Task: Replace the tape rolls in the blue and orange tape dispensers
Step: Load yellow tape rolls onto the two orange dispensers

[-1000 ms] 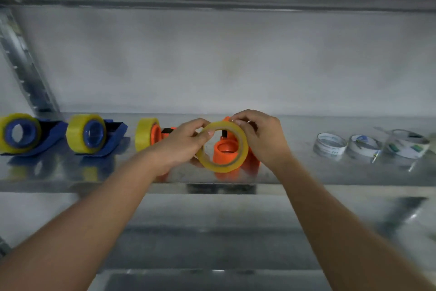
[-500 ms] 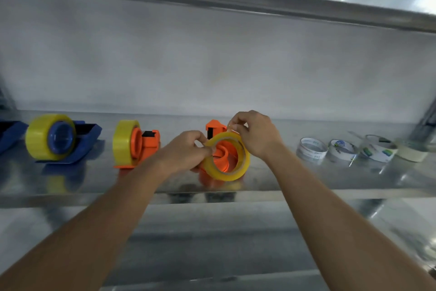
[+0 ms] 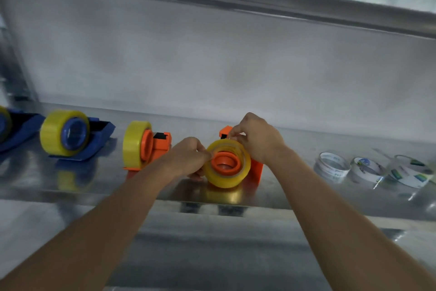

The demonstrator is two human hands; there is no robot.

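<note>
In the head view, at the centre of the frame, a yellow tape roll (image 3: 227,166) sits around the hub (image 3: 226,164) of an orange dispenser (image 3: 256,168) standing on a shiny metal shelf (image 3: 283,198). The left hand (image 3: 188,161) pinches the roll's left edge with curled fingers; the right hand (image 3: 257,139) pinches at the roll's top, close to the dispenser's cutter end, though whether it holds the loose tape end or the roll's rim is too blurred to tell.

The step in hand looks like seating this roll. To do it well, the roll should be pushed squarely until flush on the hub, with the other hand steadying the dispenser's body so it does not slide on the slick metal, and the free end led toward the cutter.

Left of centre stand a second orange dispenser (image 3: 146,146) and a blue dispenser (image 3: 75,137), each carrying a yellow roll; another blue one (image 3: 16,130) is cut by the left edge. At the right lie three near-empty clear rolls (image 3: 335,166). A grey back wall (image 3: 212,66) rises behind, an upper shelf edge (image 3: 236,2) crosses the top, and a lower shelf (image 3: 212,243) shows beneath.
</note>
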